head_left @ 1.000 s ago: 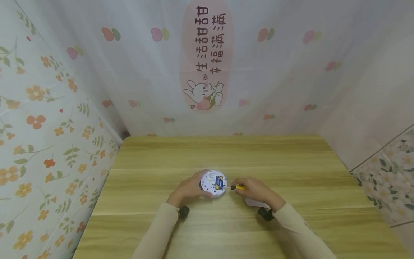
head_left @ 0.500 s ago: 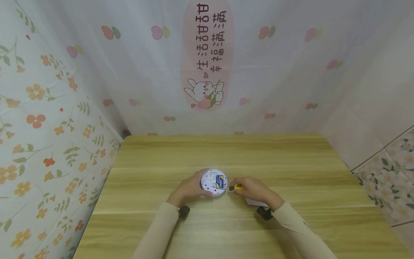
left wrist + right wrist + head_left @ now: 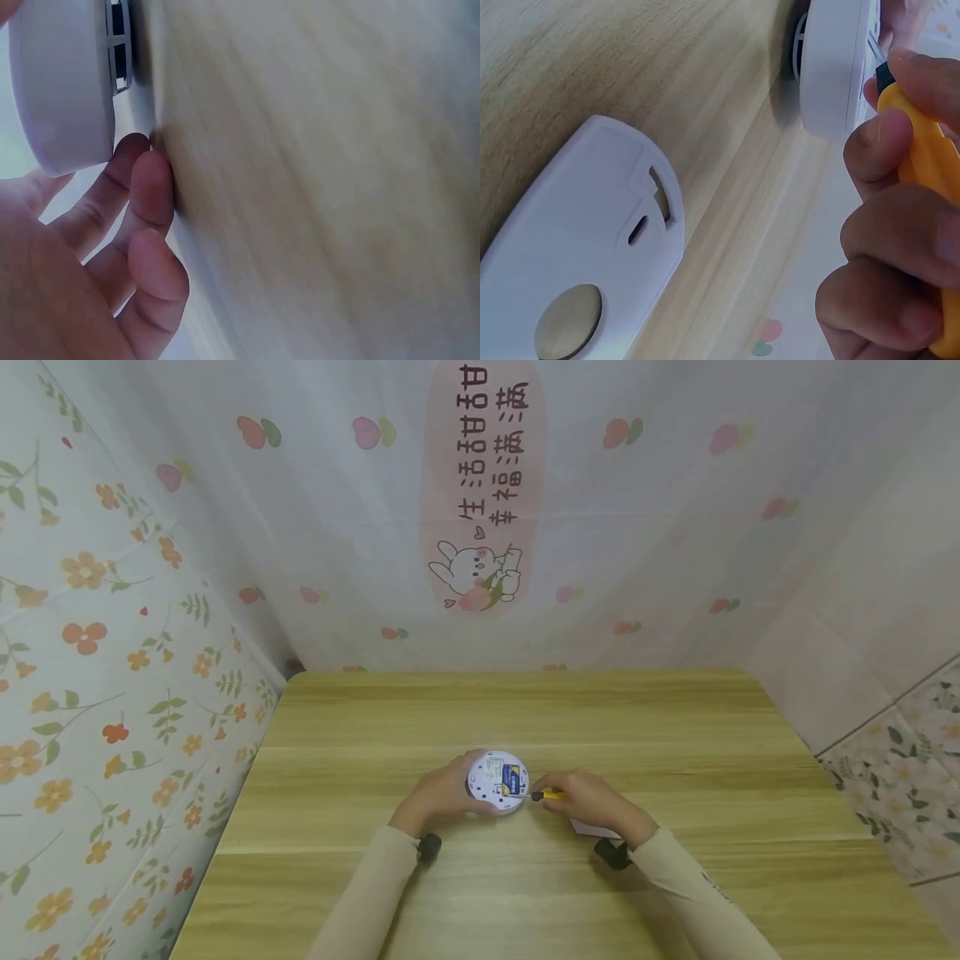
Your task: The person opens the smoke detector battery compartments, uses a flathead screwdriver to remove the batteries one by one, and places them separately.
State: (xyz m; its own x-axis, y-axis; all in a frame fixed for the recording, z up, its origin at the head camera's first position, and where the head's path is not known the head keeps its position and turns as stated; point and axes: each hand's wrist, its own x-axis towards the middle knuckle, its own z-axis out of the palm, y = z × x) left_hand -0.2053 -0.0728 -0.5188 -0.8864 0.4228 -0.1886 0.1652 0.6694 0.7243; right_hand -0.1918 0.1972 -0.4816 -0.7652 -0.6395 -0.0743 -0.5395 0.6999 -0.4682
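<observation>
Partly hidden under the right hand (image 3: 592, 800), a white cover (image 3: 577, 262) shows.

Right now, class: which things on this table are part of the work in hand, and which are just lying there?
In use:
- round white device, held by the left hand
- yellow-handled screwdriver, gripped by the right hand

Lying by:
- white cover plate, flat on the wooden table under the right wrist

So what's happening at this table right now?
A person is working on a round white device lying on the wooden table. The left hand grips its rim, while the right hand holds a yellow screwdriver with the tip at the blue part inside. A white cover lies on the table under the right wrist.
</observation>
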